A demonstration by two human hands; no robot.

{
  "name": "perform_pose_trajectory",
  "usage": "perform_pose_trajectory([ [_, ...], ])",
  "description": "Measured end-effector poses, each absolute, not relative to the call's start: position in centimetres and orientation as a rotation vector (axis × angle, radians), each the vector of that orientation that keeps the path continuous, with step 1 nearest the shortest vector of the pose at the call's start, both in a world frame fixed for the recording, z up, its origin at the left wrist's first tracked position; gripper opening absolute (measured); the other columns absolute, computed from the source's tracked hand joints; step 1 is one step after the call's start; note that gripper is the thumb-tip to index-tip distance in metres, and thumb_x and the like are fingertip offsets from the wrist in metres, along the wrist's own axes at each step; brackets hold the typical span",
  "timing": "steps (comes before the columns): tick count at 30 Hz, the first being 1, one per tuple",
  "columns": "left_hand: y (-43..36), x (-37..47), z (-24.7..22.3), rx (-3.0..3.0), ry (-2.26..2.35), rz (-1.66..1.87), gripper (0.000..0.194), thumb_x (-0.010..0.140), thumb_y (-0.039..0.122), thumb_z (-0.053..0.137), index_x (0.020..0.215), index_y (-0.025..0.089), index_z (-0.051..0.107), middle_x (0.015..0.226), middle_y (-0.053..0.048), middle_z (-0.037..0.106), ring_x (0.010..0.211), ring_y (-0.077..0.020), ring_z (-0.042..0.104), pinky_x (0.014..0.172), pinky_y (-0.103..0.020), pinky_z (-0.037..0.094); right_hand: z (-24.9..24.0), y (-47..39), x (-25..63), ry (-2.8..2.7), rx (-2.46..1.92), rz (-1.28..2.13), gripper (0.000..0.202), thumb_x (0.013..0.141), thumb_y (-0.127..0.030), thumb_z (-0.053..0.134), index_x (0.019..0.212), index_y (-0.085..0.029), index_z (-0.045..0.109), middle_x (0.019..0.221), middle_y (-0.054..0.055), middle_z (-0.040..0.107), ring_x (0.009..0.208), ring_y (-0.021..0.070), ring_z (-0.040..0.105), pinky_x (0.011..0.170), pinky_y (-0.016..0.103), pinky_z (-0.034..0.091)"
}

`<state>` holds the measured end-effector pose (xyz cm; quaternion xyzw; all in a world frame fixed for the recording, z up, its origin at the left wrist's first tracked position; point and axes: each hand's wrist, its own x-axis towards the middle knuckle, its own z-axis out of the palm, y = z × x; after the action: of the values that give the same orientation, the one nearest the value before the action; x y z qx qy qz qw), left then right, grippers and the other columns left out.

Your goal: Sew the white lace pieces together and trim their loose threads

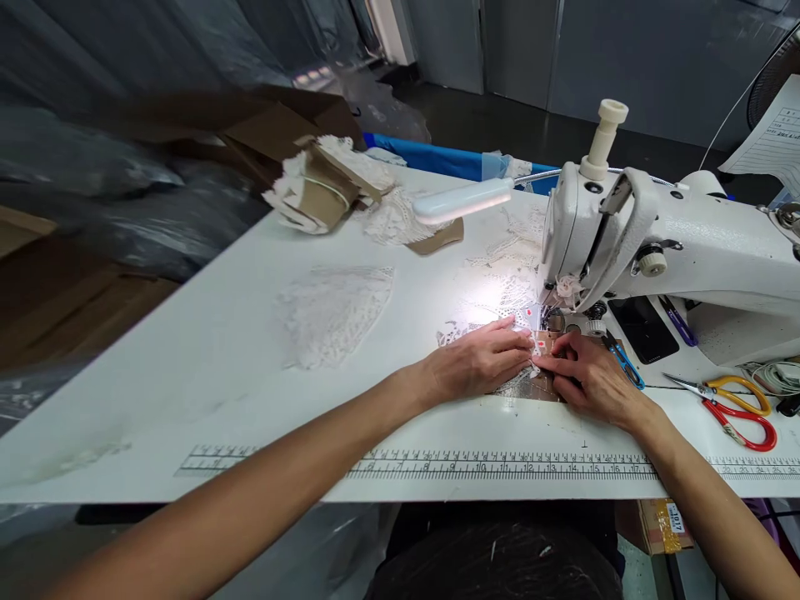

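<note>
My left hand [478,357] lies flat on a piece of white lace [450,333] beside the needle area, fingers stretched toward the right. Close by, my right hand [591,375] pinches the edge of the lace strip between thumb and forefinger, just in front of the presser foot. The white sewing machine [687,242] stands over both hands, its needle partly hidden by its own fittings. Under the fingers is a metal and brown plate [541,389]. More lace trails behind the needle in the bright light.
A lace piece [337,312] lies left on the white table [206,367]; bundled lace with cardboard [322,196] sits at the back. A lamp [462,202] hangs over the work. Right are blue snips [625,364], a phone [643,329] and red-yellow scissors [737,408]. A printed ruler [437,464] runs along the front.
</note>
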<state>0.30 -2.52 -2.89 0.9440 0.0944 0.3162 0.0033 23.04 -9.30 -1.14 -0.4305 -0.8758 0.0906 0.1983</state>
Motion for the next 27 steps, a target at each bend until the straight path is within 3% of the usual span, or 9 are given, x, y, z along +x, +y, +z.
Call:
perform_pose_trajectory([
  [5,-2.6,0.2,-1.9,2.907,0.309,1.04,0.014,0.1,0.018,0.046,0.101,0.017,0.061,0.099,-0.004,0.073,0.094,-0.015,0.07,0.1,-0.045,0.055,-0.9,-9.5,22.8,-2.5,-1.228,0.162,0.035,0.09,-0.017,0.051,0.118,-0.025,0.07,0.104,0.009,0.063,0.094,0.0227,0.06,0.083,0.039,0.054],
  [8,-2.4,0.2,-1.4,2.966,0.384,1.188,0.014,0.098,0.015,0.048,0.089,0.017,0.059,0.092,-0.004,0.072,0.081,-0.0147,0.067,0.082,-0.039,0.058,-1.0,-9.5,22.8,-2.496,-1.215,0.113,0.034,0.089,-0.016,0.051,0.117,-0.024,0.07,0.102,0.01,0.063,0.092,0.0231,0.06,0.082,0.041,0.054],
  [12,-2.3,0.3,-1.2,3.1,0.406,1.134,0.016,0.097,0.015,0.05,0.083,0.018,0.058,0.091,-0.003,0.072,0.071,-0.014,0.06,0.065,-0.033,0.049,-1.1,-9.4,22.7,-2.502,-1.205,0.072,0.034,0.088,-0.014,0.051,0.116,-0.023,0.069,0.101,0.011,0.063,0.091,0.0234,0.059,0.079,0.04,0.053],
  [18,-2.5,0.4,-1.4,3.193,0.454,0.931,0.022,0.101,0.023,0.044,0.098,0.013,0.063,0.099,-0.01,0.071,0.076,-0.0188,0.06,0.065,-0.034,0.047,-0.9,-9.5,22.5,-2.554,-1.2,0.013,0.03,0.088,-0.016,0.053,0.114,-0.021,0.067,0.098,0.01,0.061,0.087,0.0227,0.057,0.075,0.038,0.051],
  [27,-3.1,0.2,-1.0,3.219,0.558,0.711,0.027,0.104,0.027,0.039,0.102,0.014,0.063,0.108,-0.011,0.069,0.08,-0.0197,0.059,0.068,-0.035,0.045,-1.0,-9.6,22.5,-2.581,-1.209,-0.004,0.031,0.09,-0.016,0.053,0.119,-0.021,0.064,0.099,0.01,0.06,0.09,0.0229,0.056,0.074,0.036,0.049],
])
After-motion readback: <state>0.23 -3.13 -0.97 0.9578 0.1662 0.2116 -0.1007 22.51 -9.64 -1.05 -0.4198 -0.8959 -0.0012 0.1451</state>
